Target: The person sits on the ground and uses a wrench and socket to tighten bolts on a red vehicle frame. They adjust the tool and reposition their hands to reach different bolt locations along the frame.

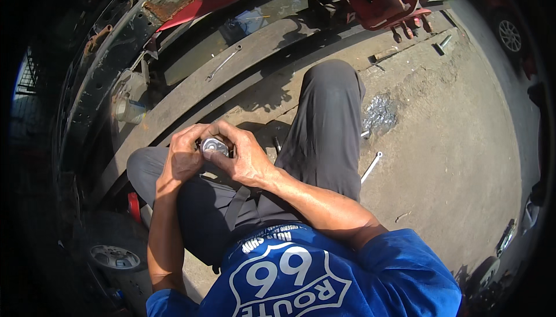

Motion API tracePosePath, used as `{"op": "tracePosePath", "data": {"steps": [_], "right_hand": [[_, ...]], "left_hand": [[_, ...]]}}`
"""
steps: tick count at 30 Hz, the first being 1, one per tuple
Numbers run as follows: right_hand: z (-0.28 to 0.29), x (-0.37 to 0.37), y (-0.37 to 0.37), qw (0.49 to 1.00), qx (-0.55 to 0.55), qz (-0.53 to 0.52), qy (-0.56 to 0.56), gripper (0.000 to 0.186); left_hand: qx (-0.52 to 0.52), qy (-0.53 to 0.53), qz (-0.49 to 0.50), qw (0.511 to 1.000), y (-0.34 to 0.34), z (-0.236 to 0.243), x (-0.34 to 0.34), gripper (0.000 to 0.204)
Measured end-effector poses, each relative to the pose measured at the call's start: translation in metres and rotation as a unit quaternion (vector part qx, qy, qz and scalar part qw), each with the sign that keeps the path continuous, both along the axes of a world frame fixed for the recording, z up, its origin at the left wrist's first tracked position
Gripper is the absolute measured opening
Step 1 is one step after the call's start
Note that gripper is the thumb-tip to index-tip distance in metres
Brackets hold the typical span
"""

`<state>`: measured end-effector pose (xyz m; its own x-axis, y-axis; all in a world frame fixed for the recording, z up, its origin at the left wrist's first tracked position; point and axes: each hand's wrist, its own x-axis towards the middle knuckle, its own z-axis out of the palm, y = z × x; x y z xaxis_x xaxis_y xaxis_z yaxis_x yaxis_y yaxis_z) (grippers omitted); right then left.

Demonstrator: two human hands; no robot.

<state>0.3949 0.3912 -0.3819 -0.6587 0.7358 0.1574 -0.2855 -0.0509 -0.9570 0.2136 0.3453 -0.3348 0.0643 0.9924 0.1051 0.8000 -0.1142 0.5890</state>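
My left hand [184, 156] and my right hand [249, 158] meet above my lap, between my bent knees. Between them is a small round silver metal part [213, 144] with a raised centre. The fingers of my left hand curl round its left side. My right hand closes over the far and right sides, with its thumb laid on the near face. The underside of the part is hidden by my hands, so its full shape does not show.
A combination wrench [224, 63] lies on a long metal beam [174, 98] ahead. Another wrench [371, 167] rests on the concrete right of my knee, near a dark wet patch [380, 112]. A red metal assembly [385, 4] juts in at the top. A cloudy container [131, 108] stands left.
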Motion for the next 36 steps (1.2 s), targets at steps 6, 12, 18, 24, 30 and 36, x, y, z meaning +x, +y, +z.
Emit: {"op": "tracePosePath", "data": {"steps": [6, 12, 18, 24, 30, 36], "right_hand": [[-0.005, 0.021, -0.017, 0.979, 0.114, 0.168, 0.028, 0.035], [-0.028, -0.004, -0.037, 0.911, 0.105, 0.398, -0.028, 0.032], [-0.036, -0.028, -0.019, 0.856, 0.029, 0.511, -0.074, 0.032], [-0.04, -0.038, -0.009, 0.873, 0.017, 0.477, -0.103, 0.034], [-0.032, -0.041, 0.005, 0.92, 0.021, 0.375, -0.115, 0.042], [-0.029, -0.046, 0.012, 0.965, -0.22, 0.085, -0.119, 0.028]], "left_hand": [[-0.059, 0.03, -0.086, 0.994, -0.023, -0.005, -0.018, 0.026], [-0.236, -0.025, 0.101, 0.966, -0.026, -0.071, -0.062, 0.028], [-0.173, -0.125, 0.249, 0.945, -0.026, -0.094, -0.095, 0.026], [-0.2, -0.163, 0.207, 0.944, -0.023, -0.096, -0.091, 0.025], [-0.203, -0.253, 0.158, 0.933, -0.023, -0.078, -0.081, 0.021], [-0.132, -0.251, 0.04, 0.958, -0.024, -0.058, -0.061, 0.051]]}}
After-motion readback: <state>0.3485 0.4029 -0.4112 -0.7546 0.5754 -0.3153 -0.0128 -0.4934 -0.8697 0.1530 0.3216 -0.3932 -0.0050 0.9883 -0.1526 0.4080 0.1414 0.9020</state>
